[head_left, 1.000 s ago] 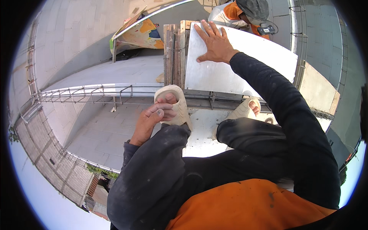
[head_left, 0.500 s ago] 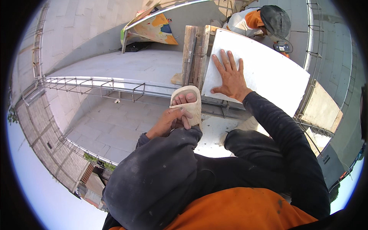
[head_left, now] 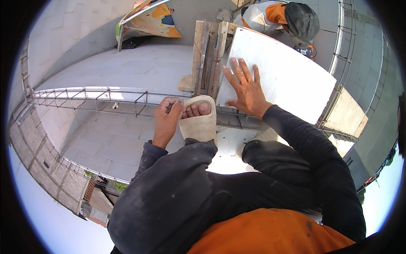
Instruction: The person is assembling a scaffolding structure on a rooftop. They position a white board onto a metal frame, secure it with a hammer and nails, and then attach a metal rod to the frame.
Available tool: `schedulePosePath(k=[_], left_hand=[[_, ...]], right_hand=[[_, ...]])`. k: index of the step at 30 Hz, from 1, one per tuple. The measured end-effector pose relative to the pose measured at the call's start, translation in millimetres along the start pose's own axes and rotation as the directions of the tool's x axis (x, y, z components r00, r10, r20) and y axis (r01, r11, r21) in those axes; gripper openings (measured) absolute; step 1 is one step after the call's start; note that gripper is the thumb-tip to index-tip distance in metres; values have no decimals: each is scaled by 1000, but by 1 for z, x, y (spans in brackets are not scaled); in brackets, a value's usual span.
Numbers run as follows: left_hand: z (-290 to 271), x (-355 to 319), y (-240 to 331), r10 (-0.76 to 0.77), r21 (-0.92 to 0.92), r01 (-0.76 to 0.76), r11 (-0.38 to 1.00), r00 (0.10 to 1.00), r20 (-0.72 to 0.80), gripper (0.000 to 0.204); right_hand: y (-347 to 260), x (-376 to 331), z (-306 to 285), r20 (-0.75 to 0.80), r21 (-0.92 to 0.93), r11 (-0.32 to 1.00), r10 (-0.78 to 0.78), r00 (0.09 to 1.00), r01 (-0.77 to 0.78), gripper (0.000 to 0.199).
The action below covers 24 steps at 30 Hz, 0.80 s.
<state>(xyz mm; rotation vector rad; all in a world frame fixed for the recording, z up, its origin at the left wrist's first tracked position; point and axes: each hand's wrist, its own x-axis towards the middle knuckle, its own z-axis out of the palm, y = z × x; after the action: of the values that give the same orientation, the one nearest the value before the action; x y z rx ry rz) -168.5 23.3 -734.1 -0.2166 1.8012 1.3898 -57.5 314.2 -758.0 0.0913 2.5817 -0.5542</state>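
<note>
Right hand (head_left: 249,94) is spread wide on the white board (head_left: 292,70), located right of the wooden planks (head_left: 205,59). Left hand (head_left: 166,122) is curled at the beige sandal's (head_left: 198,128) left side; whether it grips anything cannot be determined.

The bare right hand (head_left: 247,91) lay with fingers spread across a smooth, flat white panel (head_left: 292,70); the bare left hand (head_left: 165,122), its fingers curled, was at the toe edge of a cream-coloured, wide-strapped slide sandal (head_left: 198,127) on the person's left foot (head_left: 196,110); worn brown wooden boards (head_left: 201,55) ran alongside the panel's left edge; a slim grey steel rebar cage (head_left: 146,99) stretched leftward from near the sandal; beyond the panel, a co-worker (head_left: 258,19) in a dark grey cap (head_left: 302,21) leaned forward; a creased multicoloured printed sheet (head_left: 154,22) showed at upper left.
</note>
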Motion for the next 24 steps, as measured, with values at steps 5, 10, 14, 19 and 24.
schedulePosePath(k=[5, 10, 14, 19, 24], left_hand=[[2, 16, 11, -7, 59, 9, 998, 999, -33, 21], [-4, 23, 12, 36, 92, -32, 995, 998, -43, 24], [0, 24, 18, 47, 111, -45, 993, 999, -10, 27], [21, 44, 26, 104, 157, -110, 981, 994, 43, 45], [50, 66, 23, 63, 156, -102, 983, 969, 239, 67]], right_hand=[[-5, 2, -2, 15, -38, 999, -29, 999, 30, 123], [0, 0, -2, -3, -31, 998, -45, 999, 45, 125], [-12, -2, 3, 8, -52, 998, -42, 999, 42, 127], [-8, -6, 0, 15, -19, 999, 51, 999, -50, 130], [4, -21, 9, -95, 8, 1000, -21, 995, 22, 120]])
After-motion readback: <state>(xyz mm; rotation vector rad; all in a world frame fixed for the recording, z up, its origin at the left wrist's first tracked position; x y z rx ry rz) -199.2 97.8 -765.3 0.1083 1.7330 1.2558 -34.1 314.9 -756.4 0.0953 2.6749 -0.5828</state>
